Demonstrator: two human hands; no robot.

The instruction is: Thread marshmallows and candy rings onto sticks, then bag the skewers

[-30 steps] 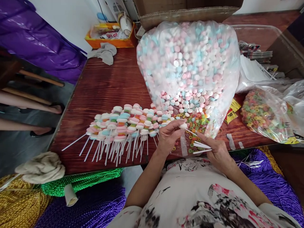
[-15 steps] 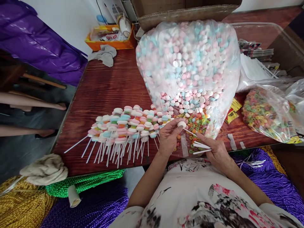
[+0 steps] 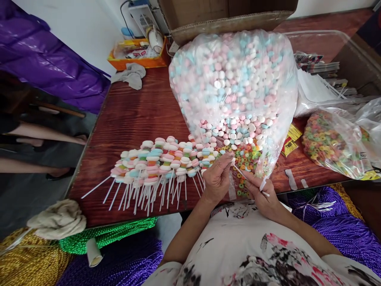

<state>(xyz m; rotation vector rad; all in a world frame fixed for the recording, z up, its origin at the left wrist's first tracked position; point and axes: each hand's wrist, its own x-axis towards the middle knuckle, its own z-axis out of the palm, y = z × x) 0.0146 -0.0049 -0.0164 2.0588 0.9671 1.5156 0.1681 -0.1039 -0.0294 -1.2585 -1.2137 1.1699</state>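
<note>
1. Stick [image 3: 238, 171], thin and white, runs slantwise between both hands over the near edge of the surface [image 3: 133, 115], just above the mouth of the big candy bag [image 3: 235, 83].
2. Threading looks like the step in hand: the left hand [image 3: 218, 178] has its fingers [image 3: 228, 158] pressed together at the stick's upper tip, apparently pinching a small sweet there, though the piece itself is too hidden to name.
3. The right hand [image 3: 263, 198] grips the stick's lower part, fingers curled round it along with a few spare sticks [image 3: 263, 184] poking out of the fist.
4. Next move, by my judgement, calls for a straight push along the stick while the right hand keeps it from bending.
5. Loose ring candies [image 3: 242, 155] and pastel discs lie directly beyond the fingertips, within the bag's opening.
6. Finished skewers [image 3: 160, 163] lie in a fanned row toward the near left edge, well clear of the left hand; a second bag of rings [image 3: 330, 143] sits near the right edge.
</note>
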